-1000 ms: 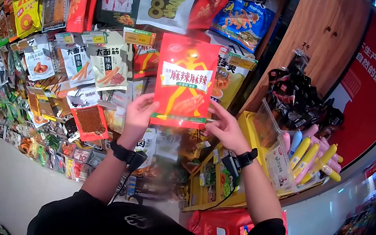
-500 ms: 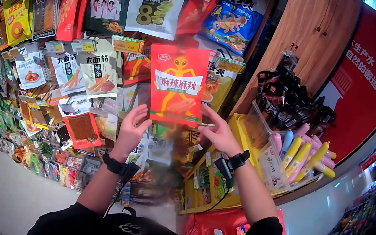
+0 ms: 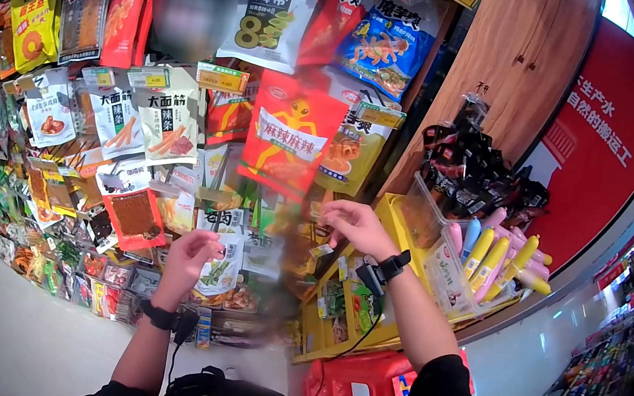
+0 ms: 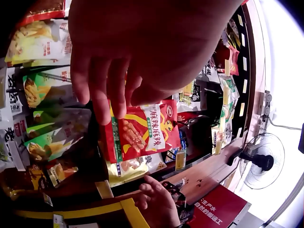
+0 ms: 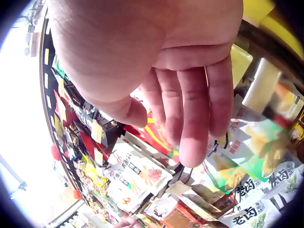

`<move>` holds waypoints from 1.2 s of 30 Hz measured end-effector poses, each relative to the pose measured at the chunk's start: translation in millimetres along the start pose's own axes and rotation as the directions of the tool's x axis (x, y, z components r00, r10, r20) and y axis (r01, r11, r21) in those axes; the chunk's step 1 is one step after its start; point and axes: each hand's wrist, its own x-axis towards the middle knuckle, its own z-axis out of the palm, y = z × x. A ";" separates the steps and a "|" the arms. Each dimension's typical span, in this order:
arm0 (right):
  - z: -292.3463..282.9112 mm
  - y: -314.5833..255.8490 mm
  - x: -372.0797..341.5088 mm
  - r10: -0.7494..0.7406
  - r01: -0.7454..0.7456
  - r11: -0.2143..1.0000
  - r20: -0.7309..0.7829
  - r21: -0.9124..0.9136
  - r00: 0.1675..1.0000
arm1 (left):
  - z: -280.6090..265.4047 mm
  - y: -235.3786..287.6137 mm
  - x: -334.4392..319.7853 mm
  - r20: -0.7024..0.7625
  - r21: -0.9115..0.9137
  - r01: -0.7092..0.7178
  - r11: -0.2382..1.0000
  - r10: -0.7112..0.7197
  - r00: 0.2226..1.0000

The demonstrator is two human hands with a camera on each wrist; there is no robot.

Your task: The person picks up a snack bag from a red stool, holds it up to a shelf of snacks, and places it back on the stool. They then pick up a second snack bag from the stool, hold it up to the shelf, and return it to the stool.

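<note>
A red snack packet with a yellow figure and a white label hangs on the rack in the head view, leaning slightly clockwise. Below it to the left is my left hand, fingers loosely bent and holding nothing, in front of a white packet with green print. My right hand hovers below the packet's right side, also loosely bent and bare. In the left wrist view the red packet shows beyond my left fingers. From the right wrist, my right hand hides most of it.
More bagged snacks crowd the rack, among them a blue packet and a cream packet. Price tags stick out in front. To the right, a clear plastic box stands beside yellow and pink sausages. A red stool is below.
Both hands have come away from the red packet's sides; the left dropped lower and left, the right slightly down. The packet now hangs more tilted.
</note>
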 end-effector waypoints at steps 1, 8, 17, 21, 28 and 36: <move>-0.8 3.7 0.2 0.018 -0.018 1.000 0.036 0.010 0.999 | -4.3 3.1 -8.3 -0.042 0.032 0.070 0.997 -0.068 0.997; 24.7 -35.4 -34.1 -0.082 0.081 0.993 0.008 0.086 0.997 | -38.8 4.3 -68.8 -0.103 0.083 0.173 0.981 -0.164 0.981; 47.5 -64.7 -175.3 -0.171 0.187 0.971 -0.114 0.148 0.979 | -4.7 -36.2 -151.8 0.235 0.124 0.284 0.951 -0.306 0.923; 43.0 -54.5 -254.8 -0.118 0.192 0.964 -0.352 0.183 0.928 | 34.6 -52.6 -155.2 0.354 0.413 0.237 0.879 -0.395 0.848; 65.1 -15.0 -380.0 0.064 0.183 0.955 -0.767 0.232 0.638 | 127.4 -51.8 -146.5 0.617 0.430 0.046 0.902 -0.330 0.715; 87.8 17.7 -469.4 0.109 -0.039 0.994 -0.906 0.102 0.408 | 226.6 -40.1 -157.4 0.846 0.336 -0.178 0.925 -0.214 0.488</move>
